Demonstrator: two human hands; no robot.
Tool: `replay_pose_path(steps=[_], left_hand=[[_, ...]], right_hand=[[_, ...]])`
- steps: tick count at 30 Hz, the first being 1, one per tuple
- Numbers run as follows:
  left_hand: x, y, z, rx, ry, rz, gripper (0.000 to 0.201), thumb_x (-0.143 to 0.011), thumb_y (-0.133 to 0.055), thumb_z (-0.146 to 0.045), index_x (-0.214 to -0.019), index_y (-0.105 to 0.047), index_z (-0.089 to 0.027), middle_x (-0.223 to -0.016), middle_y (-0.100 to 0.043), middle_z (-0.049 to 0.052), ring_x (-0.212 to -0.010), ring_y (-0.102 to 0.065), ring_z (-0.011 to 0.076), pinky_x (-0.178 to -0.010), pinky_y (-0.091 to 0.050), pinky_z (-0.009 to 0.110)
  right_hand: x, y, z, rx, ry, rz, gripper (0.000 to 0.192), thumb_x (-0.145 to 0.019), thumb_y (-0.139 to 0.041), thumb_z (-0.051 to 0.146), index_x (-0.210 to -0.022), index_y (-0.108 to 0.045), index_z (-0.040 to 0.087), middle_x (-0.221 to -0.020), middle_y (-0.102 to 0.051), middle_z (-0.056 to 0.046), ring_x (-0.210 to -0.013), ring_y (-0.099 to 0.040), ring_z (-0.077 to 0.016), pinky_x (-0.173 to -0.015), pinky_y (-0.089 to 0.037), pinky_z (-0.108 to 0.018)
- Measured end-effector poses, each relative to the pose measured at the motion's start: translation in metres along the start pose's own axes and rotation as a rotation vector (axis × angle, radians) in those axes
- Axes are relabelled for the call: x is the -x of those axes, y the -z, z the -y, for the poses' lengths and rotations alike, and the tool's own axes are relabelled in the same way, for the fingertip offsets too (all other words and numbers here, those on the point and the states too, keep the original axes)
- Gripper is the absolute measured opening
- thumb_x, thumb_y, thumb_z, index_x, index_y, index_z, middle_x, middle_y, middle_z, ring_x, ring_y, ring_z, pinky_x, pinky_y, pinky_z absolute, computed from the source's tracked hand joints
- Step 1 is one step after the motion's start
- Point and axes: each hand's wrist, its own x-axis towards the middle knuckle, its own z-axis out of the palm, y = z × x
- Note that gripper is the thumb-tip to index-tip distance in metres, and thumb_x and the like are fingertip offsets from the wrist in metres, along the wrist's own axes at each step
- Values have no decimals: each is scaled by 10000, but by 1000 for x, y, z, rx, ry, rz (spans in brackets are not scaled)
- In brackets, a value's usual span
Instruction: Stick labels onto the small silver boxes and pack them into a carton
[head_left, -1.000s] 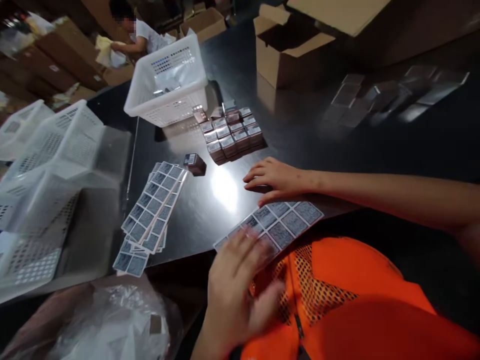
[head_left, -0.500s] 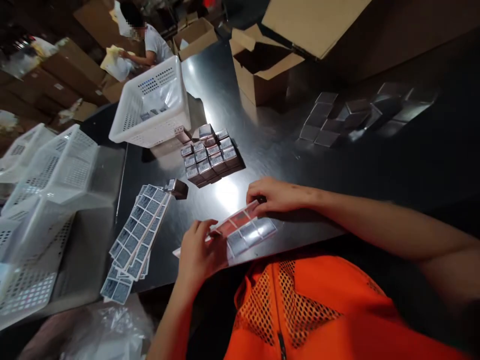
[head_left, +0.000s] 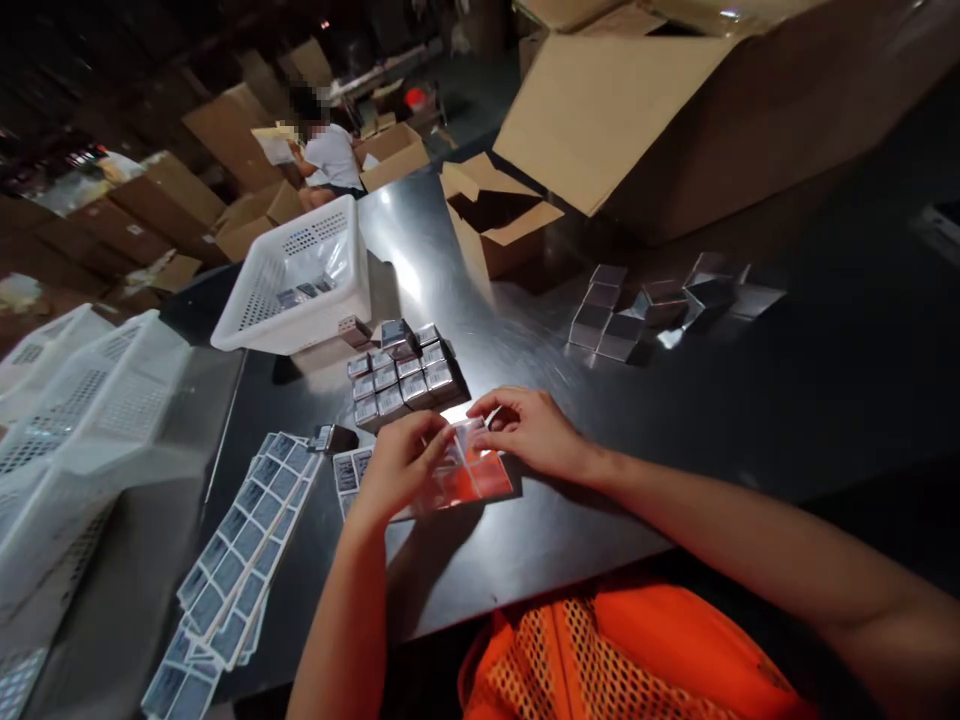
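My left hand (head_left: 401, 462) and right hand (head_left: 529, 428) meet over a label sheet (head_left: 450, 478) lying flat on the dark tabletop (head_left: 600, 500), near its front edge. Left fingers (head_left: 431, 432) pinch the sheet's top edge; right fingers (head_left: 501, 405) curl in on the same edge w/ a small clear bit between them, can't tell if it's a peeled label. Just beyond both sets of fingers: block of small boxes (head_left: 401, 380), tight rows, nearly touching the sheet. One loose small box (head_left: 334, 438) left of left fingers. Further left, long label strips (head_left: 244, 560) fanned out. White basket (head_left: 300, 280) behind the boxes. Open carton (head_left: 495, 215) far side, silver flat packs (head_left: 652, 305) well right of right fingers. Another person (head_left: 322, 150) in background among cartons.
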Motion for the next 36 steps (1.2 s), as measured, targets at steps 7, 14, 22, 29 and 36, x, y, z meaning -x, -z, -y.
replay_pose_path(steps=[7,14,22,29,36], left_hand=[[15,2,9,113,5,-3,302,-966,-523,-406,-852,-697,-187,-756,-698,20,-685,-619,149,-641,-449,256],[16,-7,4,14,116,-50,296,-950,-456,-376,-791,-627,-194,-712,-648,4,-674,-572,154,-644,-383,275],[9,-9,14,-116,186,-154,228,-863,-428,-254,-685,-563,-203,-683,-624,28,-671,-546,182,-644,-304,308],[5,-17,20,-157,59,-257,178,-792,-464,-236,-644,-559,-204,-692,-621,49,-686,-570,183,-676,-354,309],[6,-25,22,-213,13,-376,293,-807,-522,-277,-523,-536,-205,-566,-605,28,-564,-578,160,-578,-331,295]], right_hand=[[-3,-1,-9,110,68,88,75,-827,-760,237,-799,-794,175,-786,-748,-30,-739,-678,-148,-708,-502,-264],[7,-3,-7,300,263,11,169,-895,-698,221,-1039,-784,199,-892,-746,-39,-790,-705,-154,-722,-552,-266],[19,2,6,536,818,62,132,-939,-624,159,-907,-736,220,-1135,-701,-96,-1095,-676,-222,-930,-582,-370],[-79,-2,56,565,828,-38,605,-867,-759,254,-1418,-511,288,-1304,-598,-101,-1240,-578,-272,-1089,-489,-471],[-179,-27,49,661,560,129,1137,-659,-817,59,-1584,-164,163,-1094,-714,-112,-999,-704,-289,-949,-545,-479]])
